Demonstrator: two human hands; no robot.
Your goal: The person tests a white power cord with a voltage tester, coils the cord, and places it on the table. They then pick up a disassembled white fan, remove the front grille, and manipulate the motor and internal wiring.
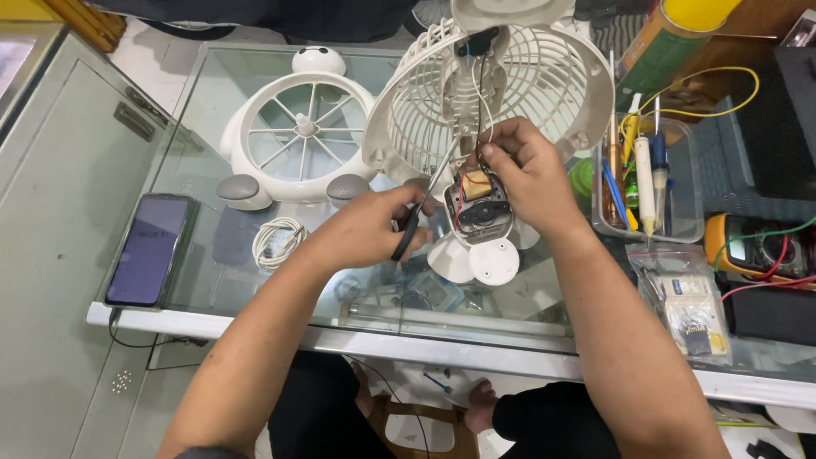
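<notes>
Left hand grips screwdriver; right hand pinches thin wires above exposed fan motor. Risk: tip slips, wire snaps; fan cage tips onto glass desk.

On the glass-topped desk, the round white plastic fan grille with its exposed motor stands at twelve o'clock. The white fan housing with spoked front and grey feet lies at ten o'clock, left of the grille. A coiled white cable lies just before that housing, and the dark flat phone at nine o'clock. The clear plastic tray of tools sits at two o'clock, a yellow-cased multimeter right of it.
</notes>
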